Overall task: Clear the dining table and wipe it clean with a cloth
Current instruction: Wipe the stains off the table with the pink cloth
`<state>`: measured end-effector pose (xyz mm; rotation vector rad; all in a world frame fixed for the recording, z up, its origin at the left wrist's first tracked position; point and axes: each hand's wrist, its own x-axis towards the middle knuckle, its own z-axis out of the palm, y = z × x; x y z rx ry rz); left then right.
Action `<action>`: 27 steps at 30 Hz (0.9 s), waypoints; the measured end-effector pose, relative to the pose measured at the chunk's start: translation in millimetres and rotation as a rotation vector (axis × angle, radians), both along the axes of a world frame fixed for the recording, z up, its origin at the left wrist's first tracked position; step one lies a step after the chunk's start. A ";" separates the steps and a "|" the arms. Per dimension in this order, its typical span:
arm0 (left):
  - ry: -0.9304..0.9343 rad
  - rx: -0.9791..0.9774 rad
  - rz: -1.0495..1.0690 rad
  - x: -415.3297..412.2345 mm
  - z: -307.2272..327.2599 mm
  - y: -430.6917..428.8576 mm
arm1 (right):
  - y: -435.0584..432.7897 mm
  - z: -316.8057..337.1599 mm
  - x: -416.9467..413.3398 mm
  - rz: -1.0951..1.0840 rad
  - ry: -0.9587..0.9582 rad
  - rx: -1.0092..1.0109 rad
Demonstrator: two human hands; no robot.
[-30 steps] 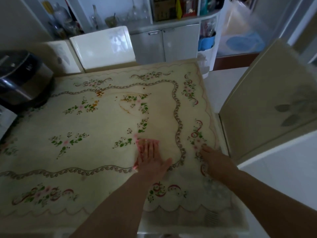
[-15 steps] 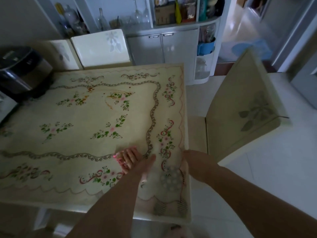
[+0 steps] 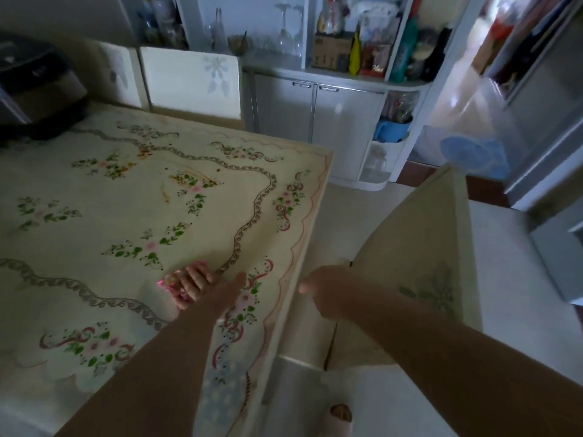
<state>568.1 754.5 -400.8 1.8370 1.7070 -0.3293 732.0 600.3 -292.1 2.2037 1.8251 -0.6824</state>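
Note:
The dining table (image 3: 309,216) carries a cream flowered tablecloth (image 3: 94,197) with orange-brown stains (image 3: 145,151) toward its far side. A small pink cloth (image 3: 172,283) lies near the table's right edge. My left hand (image 3: 208,287) presses down on it, with the fingers lying over the cloth and the thumb spread to the right. My right hand (image 3: 328,290) hangs just off the table's right edge, between table and chair, loosely curled and holding nothing.
A dark rice cooker (image 3: 38,86) stands on the table's far left corner. Two white chairs (image 3: 189,80) are pushed in at the far side, and a cream chair (image 3: 419,263) stands close on the right. A grey cabinet (image 3: 315,105) lies beyond. My slippered foot (image 3: 340,416) shows below.
My left hand has slid the pink cloth toward the table's right edge. My right hand has left the tabletop and now hangs off its edge. My view has swung right.

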 end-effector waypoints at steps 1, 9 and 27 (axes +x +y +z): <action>-0.021 -0.062 0.058 11.1 -2.2 1.9 | 1.7 5.9 15.0 0.051 -0.014 -0.017; -0.112 -0.142 0.280 67.1 -9.7 11.1 | 37.8 35.4 111.2 0.231 -0.102 -0.088; -0.128 0.043 0.745 196.9 -5.7 21.5 | 177.7 16.8 315.5 0.604 -0.170 -0.046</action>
